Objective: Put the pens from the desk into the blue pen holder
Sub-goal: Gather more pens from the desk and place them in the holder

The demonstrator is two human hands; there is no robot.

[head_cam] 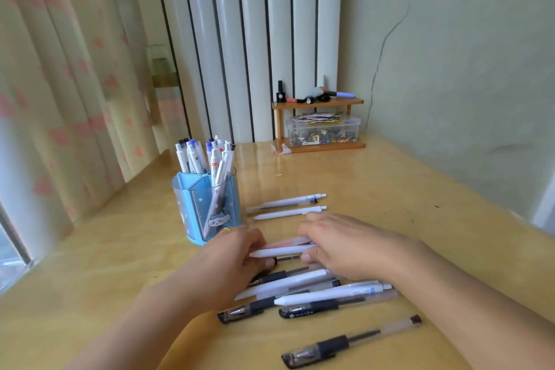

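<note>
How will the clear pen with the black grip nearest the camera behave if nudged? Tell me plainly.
The clear pen looks like a round, straight barrel on the glossy desk, so it will probably roll sideways when nudged. It looks thin and plastic, so likely light and stiff. It lies apart from the other pens, with neither hand touching it, so nothing nearby would stop it.

Home study corner: curtains (60,99), wooden desk (390,189)

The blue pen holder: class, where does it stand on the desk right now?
In the head view the blue pen holder stands left of centre on the desk, just beyond the left hand.
</note>
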